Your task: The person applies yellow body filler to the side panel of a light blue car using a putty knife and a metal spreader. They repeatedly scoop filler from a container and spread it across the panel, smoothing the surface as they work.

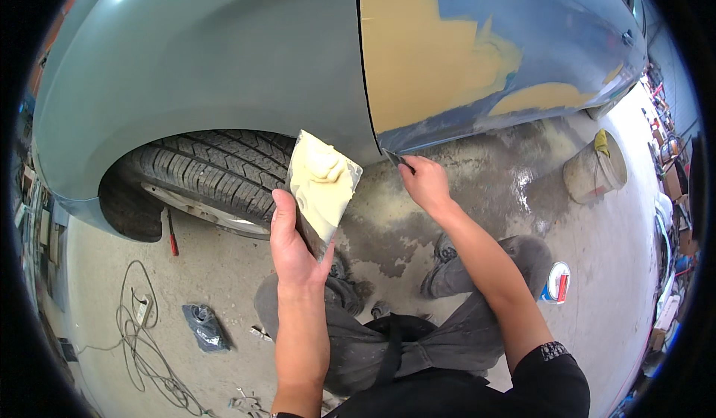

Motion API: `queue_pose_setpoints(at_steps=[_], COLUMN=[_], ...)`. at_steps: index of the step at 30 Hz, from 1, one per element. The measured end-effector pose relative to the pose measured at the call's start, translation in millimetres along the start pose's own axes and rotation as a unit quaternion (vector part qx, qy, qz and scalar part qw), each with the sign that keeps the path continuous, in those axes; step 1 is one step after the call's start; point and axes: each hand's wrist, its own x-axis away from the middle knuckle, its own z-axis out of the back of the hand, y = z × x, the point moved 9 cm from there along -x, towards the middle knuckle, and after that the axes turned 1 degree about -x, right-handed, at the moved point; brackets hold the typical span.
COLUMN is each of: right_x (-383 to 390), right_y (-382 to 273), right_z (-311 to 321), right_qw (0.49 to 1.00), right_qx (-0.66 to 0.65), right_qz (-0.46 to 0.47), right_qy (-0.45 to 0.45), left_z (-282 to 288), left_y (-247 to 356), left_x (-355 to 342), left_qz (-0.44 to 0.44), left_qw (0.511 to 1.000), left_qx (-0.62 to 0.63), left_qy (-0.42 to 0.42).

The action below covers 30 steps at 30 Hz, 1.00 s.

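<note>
My left hand [294,243] is closed around the lower end of a flat mixing board, which is tilted up in front of the tyre. Pale yellow body filler [322,183] covers most of the board, with a thick mound near its upper end. In my right hand [429,185] is a dark putty knife [394,158], pinched between thumb and fingers. Its blade is at the bottom edge of the car door, by the gap beside the fender; I cannot tell whether it touches. Yellow filler [414,52] coats the front part of the blue-grey door [544,15].
The grey-green fender [246,60] arches over the tyre [216,168]. A bucket with a yellow cloth [601,142] stands at right, and a can [557,282] sits beside my right knee. A red-handled screwdriver [173,243], a coiled cable [142,336] and a dark plastic bag [205,327] lie at left.
</note>
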Motion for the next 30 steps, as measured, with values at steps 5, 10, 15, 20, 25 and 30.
queue_pose_setpoints(at_steps=[5, 10, 15, 20, 25, 30], right_x=[-11.2, -11.9, -17.3, -35.2, -52.4, -63.9], right_y=[4.5, 7.8, 6.7, -3.8, -20.2, -42.0], right_z=[-12.6, -13.1, -12.4, 5.4, 22.5, 40.6], right_qw=[0.999, 0.998, 0.996, 0.986, 0.979, 0.976], right_qx=[0.037, 0.022, 0.031, 0.055, 0.066, 0.052], right_qz=[0.020, 0.038, 0.064, 0.143, 0.175, 0.194], right_qy=[0.034, 0.054, 0.053, 0.070, 0.079, 0.087], left_z=[1.8, 4.6, 0.4, 5.2, 2.8, 1.0], left_y=[3.2, 1.0, -4.0, -5.0, -7.4, -6.1], left_x=[-2.1, -3.2, -2.9, -2.2, -2.9, -3.2], left_qz=[-0.007, -0.008, -0.001, -0.007, -0.006, -0.009], left_qw=[1.000, 1.000, 0.999, 1.000, 0.999, 0.999], left_qx=[0.004, 0.003, -0.012, -0.029, -0.038, -0.042], left_qy=[-0.027, -0.018, -0.031, -0.008, -0.024, -0.031])
